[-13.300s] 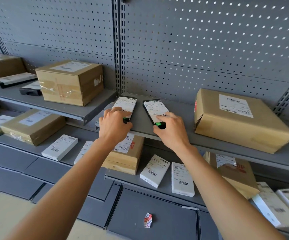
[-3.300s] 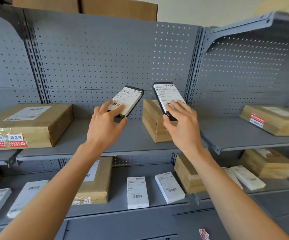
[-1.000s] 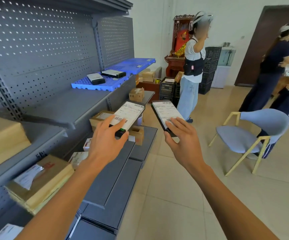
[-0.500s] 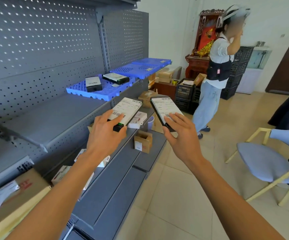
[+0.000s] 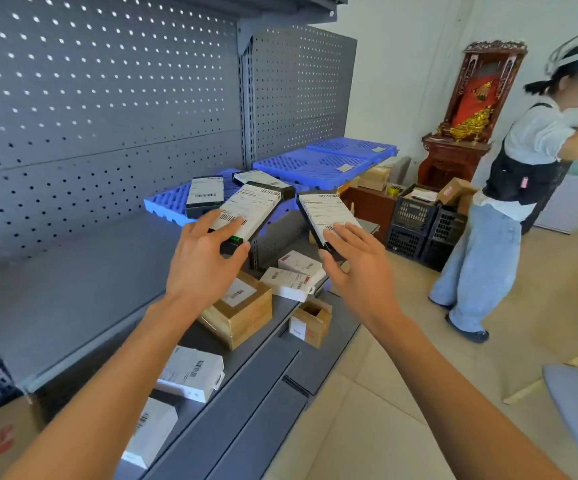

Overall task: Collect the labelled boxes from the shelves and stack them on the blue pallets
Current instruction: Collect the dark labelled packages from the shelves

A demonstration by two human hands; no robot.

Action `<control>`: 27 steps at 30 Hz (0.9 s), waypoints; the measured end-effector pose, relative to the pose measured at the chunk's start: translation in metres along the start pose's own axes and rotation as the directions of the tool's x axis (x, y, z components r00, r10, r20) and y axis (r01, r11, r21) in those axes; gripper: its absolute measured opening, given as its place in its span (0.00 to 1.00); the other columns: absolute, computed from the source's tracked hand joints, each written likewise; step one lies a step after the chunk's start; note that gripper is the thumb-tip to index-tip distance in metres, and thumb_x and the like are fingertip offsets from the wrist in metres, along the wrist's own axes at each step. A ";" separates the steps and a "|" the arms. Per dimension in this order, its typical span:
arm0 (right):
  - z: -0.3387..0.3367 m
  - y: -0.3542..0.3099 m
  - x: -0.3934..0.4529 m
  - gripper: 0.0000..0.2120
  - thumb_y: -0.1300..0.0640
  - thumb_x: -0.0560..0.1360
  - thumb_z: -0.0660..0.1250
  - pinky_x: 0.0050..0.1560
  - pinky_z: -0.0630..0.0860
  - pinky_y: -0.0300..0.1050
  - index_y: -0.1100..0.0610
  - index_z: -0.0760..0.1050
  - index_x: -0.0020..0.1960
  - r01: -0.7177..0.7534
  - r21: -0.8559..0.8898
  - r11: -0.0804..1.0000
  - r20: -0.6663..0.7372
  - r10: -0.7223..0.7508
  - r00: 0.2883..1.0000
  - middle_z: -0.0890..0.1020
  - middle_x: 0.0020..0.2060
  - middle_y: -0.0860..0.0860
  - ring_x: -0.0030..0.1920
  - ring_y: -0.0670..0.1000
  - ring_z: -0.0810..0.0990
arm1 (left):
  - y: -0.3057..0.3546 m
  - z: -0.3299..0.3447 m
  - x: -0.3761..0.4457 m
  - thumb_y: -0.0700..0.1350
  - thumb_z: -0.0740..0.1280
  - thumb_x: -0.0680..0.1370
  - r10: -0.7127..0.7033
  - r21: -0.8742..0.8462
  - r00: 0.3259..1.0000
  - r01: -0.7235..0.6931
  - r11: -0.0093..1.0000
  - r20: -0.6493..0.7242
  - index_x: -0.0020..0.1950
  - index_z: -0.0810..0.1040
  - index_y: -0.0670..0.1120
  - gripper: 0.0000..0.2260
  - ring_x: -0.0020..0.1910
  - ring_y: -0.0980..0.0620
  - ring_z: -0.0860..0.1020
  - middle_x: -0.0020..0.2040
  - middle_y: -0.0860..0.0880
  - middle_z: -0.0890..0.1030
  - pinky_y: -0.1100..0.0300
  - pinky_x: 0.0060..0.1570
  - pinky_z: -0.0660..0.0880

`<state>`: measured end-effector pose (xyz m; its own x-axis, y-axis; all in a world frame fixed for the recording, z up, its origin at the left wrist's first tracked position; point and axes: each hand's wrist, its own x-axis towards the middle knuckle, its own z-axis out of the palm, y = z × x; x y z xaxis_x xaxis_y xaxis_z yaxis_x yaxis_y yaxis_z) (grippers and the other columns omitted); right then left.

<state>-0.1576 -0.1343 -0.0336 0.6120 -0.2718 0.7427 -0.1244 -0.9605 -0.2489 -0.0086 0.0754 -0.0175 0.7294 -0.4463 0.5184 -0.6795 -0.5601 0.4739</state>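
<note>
Left hand (image 5: 204, 265) clamped on one labelled black box (image 5: 246, 211), right hand (image 5: 357, 268) on another (image 5: 324, 213), both raised near the blue pallet's (image 5: 166, 202) front edge

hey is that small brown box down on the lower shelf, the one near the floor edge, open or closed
Open. The small brown box has its top flaps folded up, and a dark hollow shows inside. Whether anything is in it cannot be told.

**Storeroom beside the shelving**

Grey perforated shelving (image 5: 107, 109) filled the left. Beyond its far end a carved red-brown cabinet (image 5: 467, 133) stood against a pale wall (image 5: 402, 64), black crates (image 5: 419, 223) before it on beige floor tiles (image 5: 402, 393).
</note>
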 end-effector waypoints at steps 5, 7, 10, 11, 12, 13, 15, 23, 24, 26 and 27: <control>0.036 0.010 0.048 0.15 0.55 0.79 0.69 0.71 0.61 0.42 0.58 0.80 0.64 0.042 0.021 0.999 0.020 -0.042 0.999 0.81 0.62 0.55 0.66 0.56 0.76 | -0.017 0.007 0.043 0.53 0.69 0.79 -0.032 0.013 0.999 0.032 0.999 -0.019 0.73 0.75 0.54 0.21 0.75 0.44 0.63 0.77 0.49 0.68 0.43 0.71 0.69; 0.050 0.011 0.069 0.15 0.54 0.79 0.69 0.70 0.59 0.41 0.58 0.80 0.64 0.045 0.036 0.998 0.043 -0.046 0.998 0.81 0.63 0.55 0.66 0.56 0.76 | -0.026 0.009 0.059 0.53 0.69 0.79 -0.050 0.027 0.998 0.051 0.998 -0.024 0.72 0.75 0.55 0.21 0.75 0.44 0.63 0.77 0.49 0.68 0.44 0.70 0.69; 0.076 0.018 0.101 0.15 0.54 0.80 0.68 0.69 0.67 0.51 0.59 0.80 0.64 0.084 0.060 0.995 0.058 -0.087 0.994 0.82 0.62 0.56 0.66 0.58 0.76 | -0.039 0.011 0.086 0.53 0.69 0.79 -0.083 0.052 0.995 0.085 0.995 -0.050 0.72 0.76 0.56 0.20 0.74 0.44 0.65 0.76 0.50 0.70 0.45 0.69 0.70; 0.085 0.022 0.112 0.15 0.53 0.80 0.67 0.69 0.69 0.56 0.59 0.80 0.64 0.083 0.073 0.994 0.075 -0.088 0.993 0.81 0.62 0.55 0.66 0.58 0.76 | -0.042 0.012 0.095 0.53 0.69 0.79 -0.104 0.057 0.993 0.107 0.993 -0.057 0.72 0.75 0.56 0.20 0.74 0.44 0.65 0.76 0.50 0.69 0.45 0.69 0.70; 0.095 0.024 0.122 0.16 0.52 0.81 0.66 0.69 0.71 0.59 0.59 0.79 0.64 0.074 0.082 0.994 0.100 -0.082 0.992 0.81 0.63 0.55 0.67 0.59 0.75 | -0.044 0.012 0.103 0.53 0.68 0.79 -0.131 0.059 0.989 0.134 0.989 -0.063 0.72 0.75 0.57 0.20 0.74 0.44 0.64 0.76 0.51 0.69 0.46 0.68 0.71; 0.104 0.027 0.132 0.16 0.51 0.81 0.65 0.68 0.71 0.61 0.58 0.79 0.65 0.063 0.086 0.994 0.126 -0.074 0.989 0.81 0.63 0.54 0.67 0.59 0.74 | -0.047 0.013 0.111 0.53 0.68 0.79 -0.154 0.061 0.986 0.157 0.986 -0.063 0.72 0.75 0.57 0.20 0.74 0.45 0.64 0.76 0.51 0.69 0.46 0.68 0.71; 0.120 0.030 0.147 0.16 0.51 0.81 0.64 0.66 0.71 0.62 0.57 0.79 0.64 0.052 0.089 0.995 0.157 -0.066 0.985 0.81 0.63 0.54 0.68 0.59 0.74 | -0.052 0.017 0.123 0.53 0.68 0.79 -0.172 0.082 0.984 0.176 0.981 -0.045 0.72 0.75 0.57 0.20 0.74 0.44 0.64 0.76 0.51 0.69 0.44 0.68 0.71; 0.157 0.028 0.177 0.13 0.51 0.81 0.63 0.63 0.69 0.60 0.56 0.79 0.60 0.072 0.053 0.996 0.184 -0.081 0.980 0.81 0.58 0.51 0.66 0.58 0.73 | -0.066 0.030 0.150 0.51 0.67 0.80 -0.240 0.112 0.970 0.242 0.964 -0.036 0.72 0.76 0.56 0.20 0.75 0.44 0.63 0.76 0.51 0.69 0.46 0.69 0.68; 0.160 0.027 0.178 0.13 0.51 0.81 0.63 0.63 0.68 0.60 0.56 0.79 0.60 0.070 0.052 0.996 0.190 -0.078 0.979 0.81 0.59 0.51 0.66 0.58 0.73 | -0.068 0.031 0.151 0.50 0.67 0.80 -0.243 0.111 0.969 0.246 0.963 -0.038 0.72 0.76 0.56 0.20 0.75 0.44 0.63 0.76 0.51 0.70 0.45 0.69 0.68; 0.166 0.025 0.178 0.15 0.48 0.81 0.64 0.63 0.65 0.58 0.55 0.79 0.62 0.065 0.047 0.997 0.215 -0.073 0.974 0.79 0.63 0.51 0.68 0.57 0.71 | -0.072 0.033 0.153 0.49 0.68 0.79 -0.238 0.099 0.970 0.242 0.965 -0.048 0.71 0.76 0.55 0.19 0.75 0.43 0.63 0.75 0.50 0.70 0.44 0.70 0.68; 0.169 0.023 0.178 0.16 0.47 0.81 0.64 0.63 0.64 0.58 0.54 0.79 0.64 0.061 0.044 0.997 0.231 -0.070 0.970 0.78 0.65 0.50 0.69 0.57 0.70 | -0.075 0.034 0.154 0.48 0.68 0.79 -0.237 0.090 0.970 0.241 0.966 -0.053 0.71 0.76 0.54 0.19 0.75 0.43 0.64 0.75 0.49 0.71 0.44 0.70 0.68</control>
<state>0.0805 -0.1950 -0.0123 0.7830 -0.1829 0.5945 -0.0520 -0.9717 -0.2304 0.1568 0.0248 0.0024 0.8646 -0.2633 0.4280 -0.4737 -0.7115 0.5190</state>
